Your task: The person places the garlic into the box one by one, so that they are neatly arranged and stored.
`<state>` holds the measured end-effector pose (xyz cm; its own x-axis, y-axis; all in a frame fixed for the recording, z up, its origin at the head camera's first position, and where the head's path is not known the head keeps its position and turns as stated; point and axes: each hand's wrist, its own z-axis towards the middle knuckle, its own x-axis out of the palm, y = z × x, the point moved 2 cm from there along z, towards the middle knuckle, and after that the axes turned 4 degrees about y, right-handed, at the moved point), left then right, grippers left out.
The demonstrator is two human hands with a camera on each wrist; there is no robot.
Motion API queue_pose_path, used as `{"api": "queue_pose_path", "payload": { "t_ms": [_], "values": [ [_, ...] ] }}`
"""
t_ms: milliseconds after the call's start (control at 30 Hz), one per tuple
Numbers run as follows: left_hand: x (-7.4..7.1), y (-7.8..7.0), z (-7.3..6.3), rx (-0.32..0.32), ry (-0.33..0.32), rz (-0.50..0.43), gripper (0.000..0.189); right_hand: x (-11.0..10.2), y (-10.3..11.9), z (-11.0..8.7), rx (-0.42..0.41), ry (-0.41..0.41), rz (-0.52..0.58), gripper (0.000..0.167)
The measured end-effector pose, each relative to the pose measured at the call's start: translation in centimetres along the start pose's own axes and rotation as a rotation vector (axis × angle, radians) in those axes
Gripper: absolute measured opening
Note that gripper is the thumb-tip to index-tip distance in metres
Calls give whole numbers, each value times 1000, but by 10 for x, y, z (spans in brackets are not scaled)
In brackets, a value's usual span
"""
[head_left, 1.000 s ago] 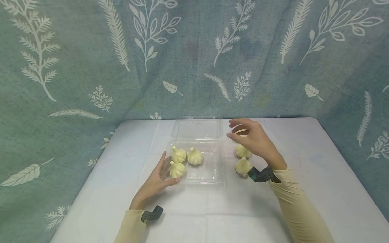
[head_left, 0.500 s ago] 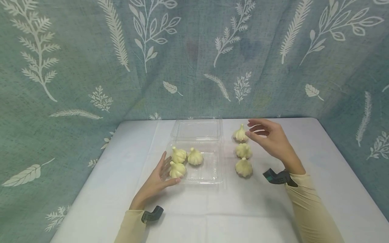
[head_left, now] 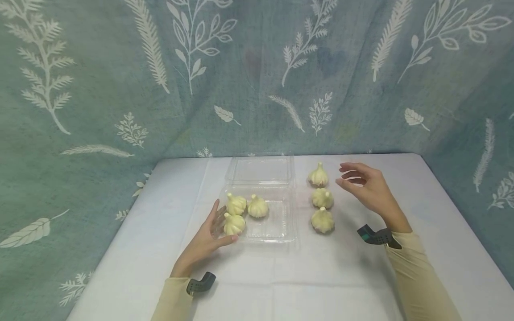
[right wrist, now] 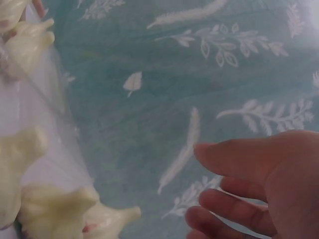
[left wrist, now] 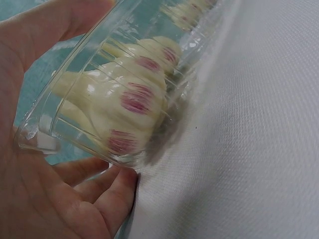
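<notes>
A clear plastic clamshell container point(head_left: 277, 223) lies opened on the white table, its lid point(head_left: 261, 171) folded toward the back. Inside its left part sit three garlic bulbs point(head_left: 257, 206), purple streaks showing on them in the left wrist view. My left hand point(head_left: 205, 243) holds the container's front left corner, thumb at the front edge and fingers along the left side. To the container's right, another three garlic bulbs stand in a column: a far one point(head_left: 318, 175), a middle one point(head_left: 322, 198) and a near one point(head_left: 322, 220). My right hand point(head_left: 371, 187) hovers right of the far bulb, fingers loosely bent, holding nothing.
The table's white cloth point(head_left: 257, 281) reaches back to a blue-green curtain point(head_left: 257, 89) with white leaf prints, which also hangs along both sides. A dark camera mount sits on each wrist.
My right hand has moved right, away from the column of bulbs, uncovering the far bulb on the table. The left hand stays at the container.
</notes>
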<state>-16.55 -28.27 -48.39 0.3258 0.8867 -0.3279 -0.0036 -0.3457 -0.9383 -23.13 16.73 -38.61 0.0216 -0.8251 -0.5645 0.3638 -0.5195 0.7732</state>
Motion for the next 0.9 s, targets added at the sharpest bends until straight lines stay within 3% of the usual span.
{"api": "queue_pose_path", "payload": {
  "t_ms": [467, 900],
  "values": [
    [0, -3, 0, 1, 9, -1, 121, 11, -35, 2, 113, 108, 31, 53],
    [-1, -2, -2, -8, 5, 4, 123, 25, -58, 0, 149, 202, 76, 60]
  ]
}}
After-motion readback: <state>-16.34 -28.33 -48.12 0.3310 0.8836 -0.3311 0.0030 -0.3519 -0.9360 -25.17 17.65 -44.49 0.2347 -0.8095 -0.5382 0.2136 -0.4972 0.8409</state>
